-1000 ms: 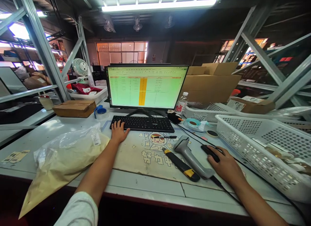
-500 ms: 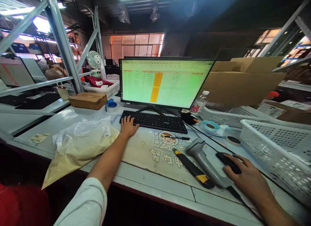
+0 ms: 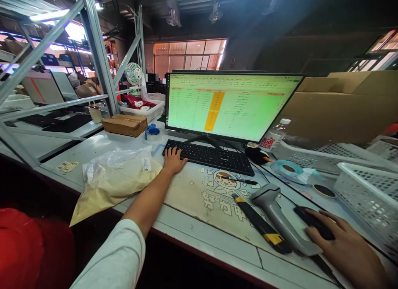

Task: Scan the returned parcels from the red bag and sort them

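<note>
My left hand (image 3: 174, 159) lies on the left end of the black keyboard (image 3: 214, 157), its fingers spread over the keys. At the right, my right hand (image 3: 346, 239) is wrapped around a black computer mouse (image 3: 314, 222). Just left of the mouse lies a grey barcode scanner (image 3: 281, 218) with its cable running toward the desk's front edge. Beside it rests a black and yellow utility knife (image 3: 261, 224). A black pen (image 3: 239, 180) lies on the printed desk mat (image 3: 192, 197). Behind the keyboard, the monitor (image 3: 230, 106) displays a spreadsheet with an orange column.
Left of my forearm lies a plastic-wrapped package (image 3: 115, 177) with a label. Behind it are a cardboard box (image 3: 124, 125) and a blue tape roll (image 3: 154, 133). White baskets (image 3: 367, 193), a teal tape roll (image 3: 287, 169) and a bottle (image 3: 275, 135) stand at the right.
The view has turned slightly left, so the desk items appear farther right. My left hand stays on the keyboard and my right hand on the mouse.
</note>
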`<state>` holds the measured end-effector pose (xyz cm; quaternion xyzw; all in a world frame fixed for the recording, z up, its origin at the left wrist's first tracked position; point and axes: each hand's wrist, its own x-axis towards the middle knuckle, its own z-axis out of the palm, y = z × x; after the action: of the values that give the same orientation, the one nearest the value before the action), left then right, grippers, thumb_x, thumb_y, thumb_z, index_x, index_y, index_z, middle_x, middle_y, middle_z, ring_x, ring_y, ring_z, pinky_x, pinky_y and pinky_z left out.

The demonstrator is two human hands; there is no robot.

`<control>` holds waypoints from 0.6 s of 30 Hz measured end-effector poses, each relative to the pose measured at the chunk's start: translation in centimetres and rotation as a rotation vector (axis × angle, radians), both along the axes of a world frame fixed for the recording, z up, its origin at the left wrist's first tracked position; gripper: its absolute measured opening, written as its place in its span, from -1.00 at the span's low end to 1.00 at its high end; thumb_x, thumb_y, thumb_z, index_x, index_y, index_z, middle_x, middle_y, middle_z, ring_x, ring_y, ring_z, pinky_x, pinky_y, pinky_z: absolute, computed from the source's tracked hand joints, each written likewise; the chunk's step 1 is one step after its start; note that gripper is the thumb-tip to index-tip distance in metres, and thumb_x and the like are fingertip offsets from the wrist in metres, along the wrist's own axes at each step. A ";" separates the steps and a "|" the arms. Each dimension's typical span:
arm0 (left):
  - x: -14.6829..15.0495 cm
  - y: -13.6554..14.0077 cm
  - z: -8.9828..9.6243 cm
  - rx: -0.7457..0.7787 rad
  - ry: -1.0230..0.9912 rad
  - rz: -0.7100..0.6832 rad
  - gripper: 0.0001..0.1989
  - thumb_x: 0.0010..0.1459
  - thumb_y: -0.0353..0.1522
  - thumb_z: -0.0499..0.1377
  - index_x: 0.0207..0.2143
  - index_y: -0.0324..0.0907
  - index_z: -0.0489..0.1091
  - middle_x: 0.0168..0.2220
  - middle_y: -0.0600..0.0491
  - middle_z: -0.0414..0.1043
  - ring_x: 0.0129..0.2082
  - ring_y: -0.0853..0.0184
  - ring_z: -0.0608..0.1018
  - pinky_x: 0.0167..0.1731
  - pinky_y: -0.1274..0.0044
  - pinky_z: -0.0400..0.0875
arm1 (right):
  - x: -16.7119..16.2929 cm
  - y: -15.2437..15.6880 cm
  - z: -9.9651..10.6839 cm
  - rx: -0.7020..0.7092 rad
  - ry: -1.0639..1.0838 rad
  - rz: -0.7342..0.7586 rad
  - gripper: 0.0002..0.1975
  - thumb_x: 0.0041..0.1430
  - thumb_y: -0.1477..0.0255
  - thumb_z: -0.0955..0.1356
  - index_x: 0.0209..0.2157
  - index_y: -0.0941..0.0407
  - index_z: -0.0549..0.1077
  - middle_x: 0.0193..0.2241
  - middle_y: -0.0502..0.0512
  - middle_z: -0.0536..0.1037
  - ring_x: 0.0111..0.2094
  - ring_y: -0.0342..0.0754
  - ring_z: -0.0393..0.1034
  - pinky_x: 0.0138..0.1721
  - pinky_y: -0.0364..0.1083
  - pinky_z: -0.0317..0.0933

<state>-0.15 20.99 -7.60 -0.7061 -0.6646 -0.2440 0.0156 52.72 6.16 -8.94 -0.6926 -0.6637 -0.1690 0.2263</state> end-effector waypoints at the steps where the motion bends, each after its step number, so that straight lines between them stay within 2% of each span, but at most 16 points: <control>1: 0.0 0.0 0.0 0.000 0.000 0.000 -0.36 0.37 -0.01 0.02 0.34 -0.17 0.26 0.43 -0.14 0.12 0.44 -0.10 0.10 0.45 0.08 -0.15 | 0.0 0.0 0.0 -0.017 0.029 -0.001 -0.36 0.13 -0.03 0.16 0.02 0.03 0.54 0.08 0.29 0.52 -0.01 0.29 0.52 -0.09 0.23 0.47; 5: 0.0 -0.2 0.2 -0.007 0.003 0.004 -0.36 0.38 -0.01 0.01 0.34 -0.18 0.26 0.43 -0.13 0.12 0.44 -0.09 0.10 0.44 0.08 -0.13 | -0.1 0.1 -0.1 -0.060 0.097 0.020 -0.36 0.11 -0.03 0.19 0.04 0.04 0.54 0.11 0.35 0.47 0.04 0.34 0.49 0.01 0.26 0.43; 11: 0.1 0.0 0.1 0.004 0.011 0.011 -0.38 0.38 -0.03 0.02 0.34 -0.15 0.27 0.43 -0.10 0.13 0.43 -0.07 0.12 0.45 0.10 -0.13 | 0.5 0.6 -1.0 -0.019 0.059 -0.004 -0.33 0.21 -0.01 0.15 0.14 0.06 0.50 0.13 0.33 0.44 0.04 0.35 0.47 0.06 0.28 0.41; 18: 0.2 0.1 -0.2 0.025 -0.012 -0.006 -0.39 0.37 -0.07 0.05 0.32 -0.21 0.30 0.40 -0.18 0.16 0.41 -0.14 0.14 0.41 0.03 -0.08 | 0.3 0.4 -1.0 -0.008 0.011 -0.046 -0.38 0.36 0.09 0.11 0.23 0.08 0.47 0.15 0.30 0.42 0.07 0.25 0.45 0.13 0.19 0.38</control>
<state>0.03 21.09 -7.83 -0.7062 -0.6596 -0.2564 0.0198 53.05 6.53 -9.98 -0.7095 -0.6472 -0.1677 0.2230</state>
